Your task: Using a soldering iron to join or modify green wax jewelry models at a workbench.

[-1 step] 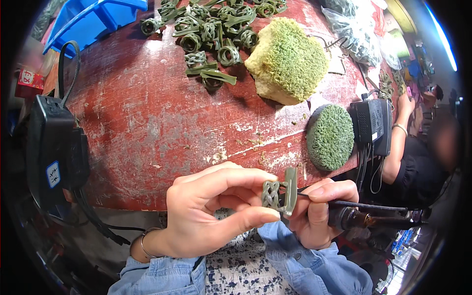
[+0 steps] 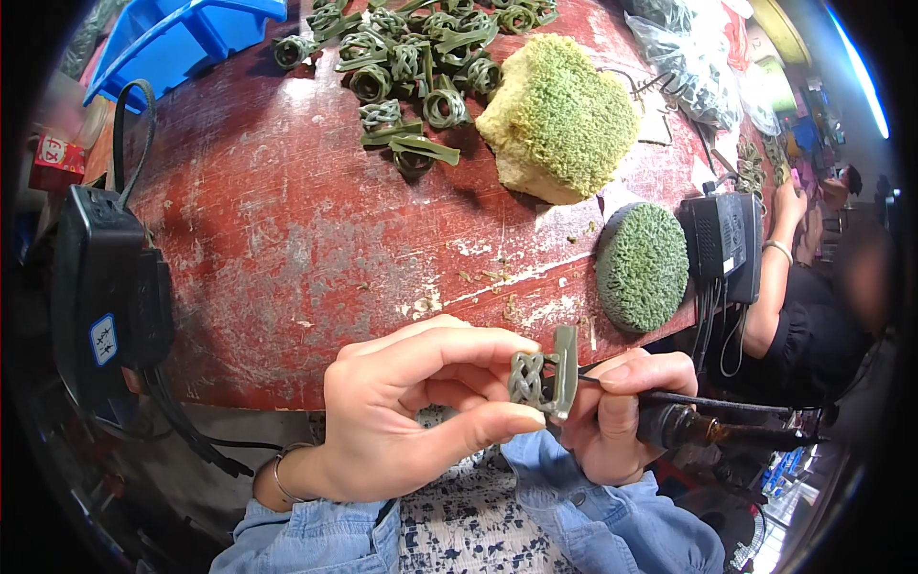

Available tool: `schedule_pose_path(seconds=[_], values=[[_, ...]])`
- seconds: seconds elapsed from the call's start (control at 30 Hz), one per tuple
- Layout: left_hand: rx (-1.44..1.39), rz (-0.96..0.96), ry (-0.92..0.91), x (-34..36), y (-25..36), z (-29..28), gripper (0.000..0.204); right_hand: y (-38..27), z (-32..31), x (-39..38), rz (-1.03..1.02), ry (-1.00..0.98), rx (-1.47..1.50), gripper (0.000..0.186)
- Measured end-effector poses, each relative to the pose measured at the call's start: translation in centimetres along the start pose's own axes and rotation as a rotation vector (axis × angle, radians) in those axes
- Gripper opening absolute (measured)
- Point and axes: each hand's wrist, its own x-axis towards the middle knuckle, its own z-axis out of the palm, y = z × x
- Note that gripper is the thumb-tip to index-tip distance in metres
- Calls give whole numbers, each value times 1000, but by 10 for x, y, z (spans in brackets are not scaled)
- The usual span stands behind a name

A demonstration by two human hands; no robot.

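My left hand [image 2: 421,407] is closed in a pinch on a small green wax-like ring [image 2: 526,379] with a braided band. A flat upright green bar [image 2: 565,371] joins the ring on its right side. My right hand [image 2: 626,411] grips a dark pen-like tool [image 2: 684,421]; its thin tip reaches toward the ring from the right, partly hidden behind the bar. Both hands are held just past the near edge of the red worn table [image 2: 287,239]. Farther up the table lies a pile of similar green braided rings [image 2: 411,62].
A rough yellow-green sponge-like block [image 2: 564,120] and a round green textured pad [image 2: 643,268] lie to the right. Black power boxes [image 2: 719,239] with cables stand beside them; a black device [image 2: 110,277] is at left. A blue bin [image 2: 182,43] sits far left. Another person's arm [image 2: 776,263] is at right.
The dark tool in my right hand has tilted very slightly. Otherwise my hands and the ring keep the same place.
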Motion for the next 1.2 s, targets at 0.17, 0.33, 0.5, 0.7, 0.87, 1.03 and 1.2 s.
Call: schedule_pose_path(seconds=[0.17,0.33,0.5,0.7,0.87,1.03,1.2], values=[[-14,-24,0,2,-1,0,33,1,1,0,-39,16,-61,12],[-54,-89,6,1,0,1,38,-6,4,-3,48,69,-111,10],[47,28,-15,2,0,0,39,-11,-5,-1,159,3,-66,14],[96,58,-80,3,0,-5,33,-7,-8,0,168,8,-23,17],[139,58,-36,5,2,-2,39,-5,-4,2,95,23,-63,19],[207,118,-68,6,0,-5,38,-11,-1,0,151,73,-114,19],[246,146,-67,8,1,-3,40,-18,-6,4,301,101,-105,21]])
